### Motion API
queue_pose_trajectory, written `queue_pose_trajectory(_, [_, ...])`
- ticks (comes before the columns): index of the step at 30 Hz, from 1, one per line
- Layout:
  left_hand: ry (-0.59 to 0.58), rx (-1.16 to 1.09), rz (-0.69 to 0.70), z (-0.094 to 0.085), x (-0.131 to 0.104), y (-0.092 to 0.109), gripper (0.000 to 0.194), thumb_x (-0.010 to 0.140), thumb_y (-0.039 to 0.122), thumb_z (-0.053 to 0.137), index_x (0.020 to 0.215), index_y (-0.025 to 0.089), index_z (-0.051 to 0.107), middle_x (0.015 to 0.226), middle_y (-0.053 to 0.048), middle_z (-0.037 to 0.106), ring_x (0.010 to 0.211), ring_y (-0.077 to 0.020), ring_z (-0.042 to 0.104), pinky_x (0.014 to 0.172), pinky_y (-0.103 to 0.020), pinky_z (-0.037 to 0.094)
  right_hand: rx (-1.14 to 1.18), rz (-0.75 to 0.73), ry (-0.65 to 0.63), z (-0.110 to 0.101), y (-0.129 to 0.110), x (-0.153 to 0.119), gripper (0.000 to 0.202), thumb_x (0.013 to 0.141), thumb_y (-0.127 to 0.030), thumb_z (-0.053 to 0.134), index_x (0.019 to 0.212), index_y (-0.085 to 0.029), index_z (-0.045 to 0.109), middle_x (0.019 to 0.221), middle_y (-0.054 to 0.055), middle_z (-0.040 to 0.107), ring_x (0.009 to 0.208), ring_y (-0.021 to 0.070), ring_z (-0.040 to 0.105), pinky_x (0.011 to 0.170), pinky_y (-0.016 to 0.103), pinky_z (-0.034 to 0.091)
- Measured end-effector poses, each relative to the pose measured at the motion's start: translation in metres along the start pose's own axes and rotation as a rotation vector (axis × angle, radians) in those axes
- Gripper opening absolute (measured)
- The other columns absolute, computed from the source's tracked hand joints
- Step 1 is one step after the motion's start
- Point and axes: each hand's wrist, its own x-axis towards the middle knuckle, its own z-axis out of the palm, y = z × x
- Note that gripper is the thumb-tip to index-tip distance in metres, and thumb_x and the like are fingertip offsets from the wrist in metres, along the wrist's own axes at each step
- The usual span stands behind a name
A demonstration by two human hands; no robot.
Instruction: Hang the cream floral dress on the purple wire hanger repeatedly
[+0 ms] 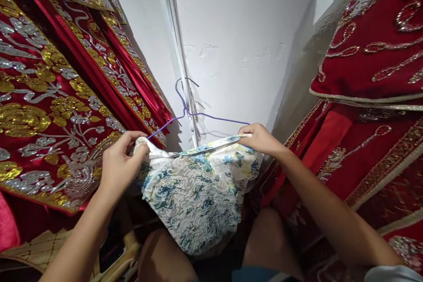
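Observation:
A white garment (198,189) with a blue, green and yellow floral pattern hangs on a thin purple wire hanger (220,118) in front of me. The hanger's hook points up, beside a pale vertical strip on the wall. My left hand (124,158) pinches the garment's left shoulder, close to the hanger's left arm. At the opposite shoulder, my right hand (259,139) grips the top edge of the cloth, where the hanger's right end meets the fingers. The neckline is stretched between both hands. Cloth hides the lower part of the hanger.
Red garments with gold and silver embroidery (56,97) hang at the left. More red beaded garments (370,61) hang at the right. A white wall (238,31) with scuffs stands ahead. A tan chair-like frame (130,246) is at the lower left, near my knees.

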Motion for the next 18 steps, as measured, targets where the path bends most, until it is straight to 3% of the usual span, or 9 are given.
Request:
queue_pose_trajectory(2, [0.075,0.018,0.02,0.001,-0.002,0.0,0.02,0.085,0.038,0.058,0.097,0.023,0.062,0.09,0.001,0.065,0.073,-0.0166,0.056,0.068,-0.029,0.042,-0.014,0.005,0.031,0.002,0.0,-0.004,0.016,0.072,-0.027,0.061,0.059,-0.018,0.064,0.058,-0.002,0.052,0.062,0.0153,0.049,0.055,0.026,0.032])
queue_pose_trajectory(5, [0.117,0.034,0.046,0.004,-0.005,-0.001,0.023,0.087,0.043,0.059,0.083,0.021,0.057,0.069,0.003,0.057,0.058,-0.0125,0.047,0.061,-0.028,0.038,-0.063,-0.067,0.19,0.008,0.003,-0.009,0.013,0.071,-0.025,0.062,0.075,-0.018,0.072,0.077,0.002,0.063,0.073,0.0185,0.057,0.063,0.027,0.039])
queue_pose_trajectory(8, [0.101,-0.003,0.071,0.007,-0.008,-0.003,0.026,0.089,0.044,0.059,0.077,0.021,0.057,0.06,0.005,0.052,0.053,-0.0114,0.044,0.056,-0.026,0.035,-0.075,-0.04,0.355,0.011,0.012,-0.008,0.058,0.067,-0.026,0.069,0.125,-0.018,0.066,0.096,0.004,0.065,0.071,0.0175,0.057,0.064,0.028,0.042])
queue_pose_trajectory(10, [0.088,-0.036,0.072,0.008,-0.008,-0.004,0.027,0.091,0.045,0.059,0.077,0.021,0.059,0.06,0.004,0.053,0.054,-0.0113,0.046,0.056,-0.026,0.036,-0.053,0.009,0.361,0.011,0.02,-0.004,0.076,0.067,-0.027,0.071,0.14,-0.015,0.055,0.088,0.002,0.063,0.065,0.0161,0.055,0.063,0.029,0.042])
queue_pose_trajectory(14, [0.049,-0.139,0.033,0.008,-0.007,-0.004,0.028,0.091,0.045,0.06,0.079,0.02,0.064,0.067,0.003,0.06,0.059,-0.0119,0.051,0.057,-0.025,0.038,0.098,-0.012,0.228,0.011,0.038,0.005,0.061,0.069,-0.025,0.066,0.128,-0.008,0.064,0.065,-0.003,0.056,0.063,0.0163,0.053,0.067,0.03,0.042])
queue_pose_trajectory(18, [0.027,-0.142,0.002,0.004,-0.007,-0.004,0.031,0.091,0.048,0.06,0.081,0.02,0.068,0.068,0.002,0.06,0.059,-0.0122,0.049,0.056,-0.025,0.037,0.199,-0.042,0.359,0.013,0.039,0.006,0.061,0.068,-0.025,0.069,0.127,-0.012,0.06,0.059,-0.008,0.051,0.056,0.0135,0.047,0.06,0.027,0.039])
